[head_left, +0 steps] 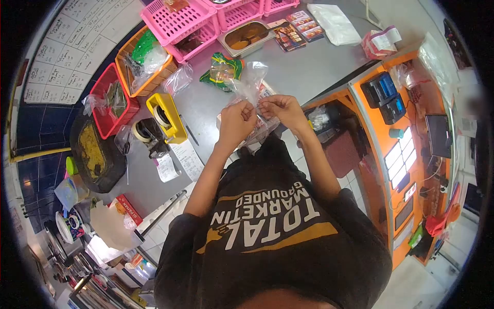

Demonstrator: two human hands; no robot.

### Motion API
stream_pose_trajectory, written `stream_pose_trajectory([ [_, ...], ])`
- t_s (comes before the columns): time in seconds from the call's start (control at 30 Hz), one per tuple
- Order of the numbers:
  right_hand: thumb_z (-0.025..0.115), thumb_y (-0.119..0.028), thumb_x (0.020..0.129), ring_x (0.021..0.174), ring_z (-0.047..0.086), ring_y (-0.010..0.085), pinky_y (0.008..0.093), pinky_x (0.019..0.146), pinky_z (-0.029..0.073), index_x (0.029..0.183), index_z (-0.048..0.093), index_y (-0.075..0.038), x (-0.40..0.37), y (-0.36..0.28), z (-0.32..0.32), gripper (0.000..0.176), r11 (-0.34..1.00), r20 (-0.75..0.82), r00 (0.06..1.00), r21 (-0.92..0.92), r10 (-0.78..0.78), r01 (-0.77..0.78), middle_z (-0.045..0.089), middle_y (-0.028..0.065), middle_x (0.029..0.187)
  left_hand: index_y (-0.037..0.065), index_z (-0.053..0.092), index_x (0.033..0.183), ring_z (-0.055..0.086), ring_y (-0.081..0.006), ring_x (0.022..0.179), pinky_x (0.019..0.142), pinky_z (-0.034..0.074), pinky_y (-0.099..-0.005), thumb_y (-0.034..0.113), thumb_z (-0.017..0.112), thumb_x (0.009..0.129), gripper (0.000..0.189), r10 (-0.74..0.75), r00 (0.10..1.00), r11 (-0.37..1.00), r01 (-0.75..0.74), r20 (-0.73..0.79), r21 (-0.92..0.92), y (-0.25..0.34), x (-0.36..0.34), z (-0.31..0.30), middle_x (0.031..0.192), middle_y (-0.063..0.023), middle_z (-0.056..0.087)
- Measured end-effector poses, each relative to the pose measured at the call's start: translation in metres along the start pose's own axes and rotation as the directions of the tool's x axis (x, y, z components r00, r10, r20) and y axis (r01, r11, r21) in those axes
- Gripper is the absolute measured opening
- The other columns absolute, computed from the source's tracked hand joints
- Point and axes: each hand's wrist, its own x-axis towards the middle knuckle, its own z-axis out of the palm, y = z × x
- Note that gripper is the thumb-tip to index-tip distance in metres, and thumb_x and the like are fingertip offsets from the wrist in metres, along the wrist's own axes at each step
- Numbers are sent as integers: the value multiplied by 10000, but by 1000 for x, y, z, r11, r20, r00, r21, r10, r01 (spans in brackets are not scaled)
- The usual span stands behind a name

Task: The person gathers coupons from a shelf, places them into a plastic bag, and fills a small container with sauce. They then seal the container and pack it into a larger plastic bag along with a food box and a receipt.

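The left hand (237,123) and right hand (284,110) pinch the clear plastic bag (256,76) between thumbs and fingers, over the near edge of the tabletop (309,67); gentle, even tension should spare the thin film.

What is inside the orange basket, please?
The orange basket holds a green item and clear plastic. They cover what lies beneath, so that cannot be seen.

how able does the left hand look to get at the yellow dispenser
Probably yes: only a pen-like thing and bare counter show between the left hand and the yellow dispenser, though the hand would first have to release the plastic.
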Motion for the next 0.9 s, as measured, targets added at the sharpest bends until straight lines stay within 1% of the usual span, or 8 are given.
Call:
stream_pose_trajectory([
  [0.13,621,-40,964,876,695,147,271,790,580,1112,686,73,1,1,-2,197,1000,6,1000,-5,20,-20,722,102,979,-4,653,766,645,-171,546,554,507,-299,63,693,818,94,11,1000,1000,-11,-13,0,2,-1,0,618,-93,653],
  [0.23,621,-40,964,873,695,149,277,802,582,1106,688,73,3,1,-2,194,1000,9,1000,-8,28,-27,722,104,986,0,649,758,639,-171,538,555,504,-304,66,691,819,100,-40,999,998,40,-4,-41,1,-1,2,611,-93,650],
  [0.33,620,-38,964,871,696,151,278,811,584,1107,687,72,5,5,-3,193,999,11,999,-4,34,-34,723,104,981,2,643,746,631,-184,524,557,501,-313,63,691,811,101,-46,999,999,46,-15,-5,2,-1,3,603,-94,647],
  [0.43,620,-36,963,869,697,152,275,810,585,1109,685,73,5,7,-4,193,999,13,999,26,34,-34,722,103,977,6,638,733,628,-198,516,560,497,-322,55,689,798,96,-6,999,999,7,-33,40,-3,-1,6,599,-93,644],
  [0.53,622,-36,962,864,697,149,274,805,587,1107,684,73,5,8,-3,192,1000,6,1000,21,21,-21,722,103,975,26,663,787,657,-142,538,556,510,-285,78,689,812,63,22,1000,997,-21,-16,76,-4,-1,5,633,-81,672],
  [0.63,623,-35,963,867,697,147,275,807,589,1105,684,73,6,7,-3,190,999,6,999,20,33,-33,722,104,973,27,663,780,655,-143,535,565,514,-290,83,685,810,67,20,999,998,-18,-30,59,-9,-2,8,616,-76,666],
  [0.73,632,-36,958,865,700,150,273,804,590,1106,684,74,4,6,-1,192,999,-1,1000,40,18,-18,723,108,969,24,662,777,646,-142,528,558,506,-292,88,682,812,75,-33,999,999,33,-5,19,0,-4,5,608,-74,663],
  [0.9,653,-48,947,830,704,150,267,782,593,1103,686,72,4,9,-2,199,998,38,999,56,8,-10,727,113,941,19,664,792,626,-141,518,531,478,-293,90,682,826,80,24,999,999,-22,-37,46,-8,-5,12,601,-74,655],
])
